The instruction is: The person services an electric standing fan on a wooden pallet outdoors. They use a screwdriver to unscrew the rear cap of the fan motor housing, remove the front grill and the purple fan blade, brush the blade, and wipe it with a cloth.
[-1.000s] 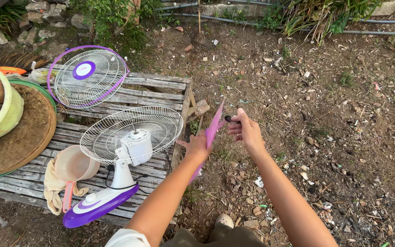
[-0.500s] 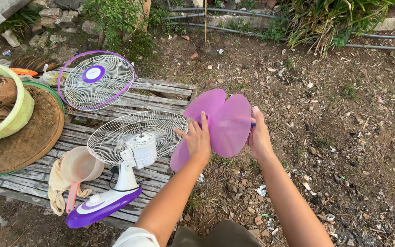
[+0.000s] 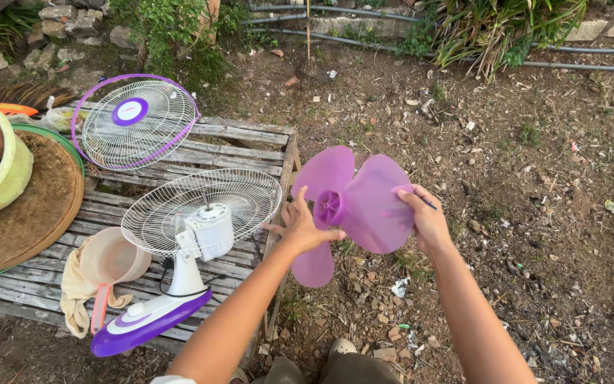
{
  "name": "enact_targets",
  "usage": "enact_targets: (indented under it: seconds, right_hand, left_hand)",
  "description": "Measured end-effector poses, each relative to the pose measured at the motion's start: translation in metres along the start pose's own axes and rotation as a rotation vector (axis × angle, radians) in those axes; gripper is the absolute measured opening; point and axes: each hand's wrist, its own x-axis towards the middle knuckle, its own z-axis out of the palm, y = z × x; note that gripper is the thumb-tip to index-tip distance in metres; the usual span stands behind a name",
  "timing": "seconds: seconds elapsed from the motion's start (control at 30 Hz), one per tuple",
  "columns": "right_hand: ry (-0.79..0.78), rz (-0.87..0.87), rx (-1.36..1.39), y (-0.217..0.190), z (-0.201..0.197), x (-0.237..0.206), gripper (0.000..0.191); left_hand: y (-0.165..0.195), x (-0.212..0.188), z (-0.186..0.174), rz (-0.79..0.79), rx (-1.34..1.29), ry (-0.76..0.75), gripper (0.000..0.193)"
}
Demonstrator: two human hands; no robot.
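Held in both hands: purple fan blade point(image 3: 353, 210), raised over bare dirt just right of the wooden pallet point(image 3: 243, 139). Left hand point(image 3: 300, 226) cupped behind the hub, fingers spread, thumb pressing toward the centre. Right hand point(image 3: 424, 217) pinching the outer edge of the right-hand blade, with what looks like a thin dark tool tucked in the same grip; too small to tell what kind.

Risks, as judgement only: thin plastic, so too hard a pinch at the edge could bend or crack a blade. Loose hold at the hub, so could slip and drop onto the stony ground point(image 3: 534, 213), picking up grit or chipping. Small tool could slide from the right fingers and vanish among pebbles and litter. Pallet edge close by the left elbow, with the fan body point(image 3: 200, 227) standing near it; a careless swing could knock that over.

Counted outward: one blade piece with three lobes. One fan body on a purple and white base point(image 3: 147, 323), rear wire guard point(image 3: 179, 206) still fitted around the motor. One loose front guard point(image 3: 136, 121) with purple rim, lying flat further back on the pallet. One plastic scoop point(image 3: 111, 256) resting on one beige cloth point(image 3: 76, 291). One round woven tray point(image 3: 26, 206), one pale green tub point(image 3: 5, 174) sitting on it. Two pipes point(image 3: 392, 35) along the far edge by the plants.
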Motion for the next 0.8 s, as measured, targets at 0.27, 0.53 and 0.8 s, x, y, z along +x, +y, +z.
enact_targets:
  seconds: [0.27, 0.53, 0.8]
  right_hand:
    - [-0.019, 0.046, 0.176, 0.01, -0.059, 0.009, 0.013]
    - [0.076, -0.02, -0.161, 0.021, -0.085, 0.009, 0.026]
    - [-0.005, -0.431, -0.213, 0.006, -0.069, -0.004, 0.035]
  left_hand:
    - [-0.023, 0.028, 0.021, -0.108, -0.465, -0.278, 0.13]
    - [-0.011, 0.039, 0.033, 0.159, -0.769, -0.369, 0.07]
    - [0.003, 0.049, 0.046, 0.152, -0.655, -0.215, 0.067]
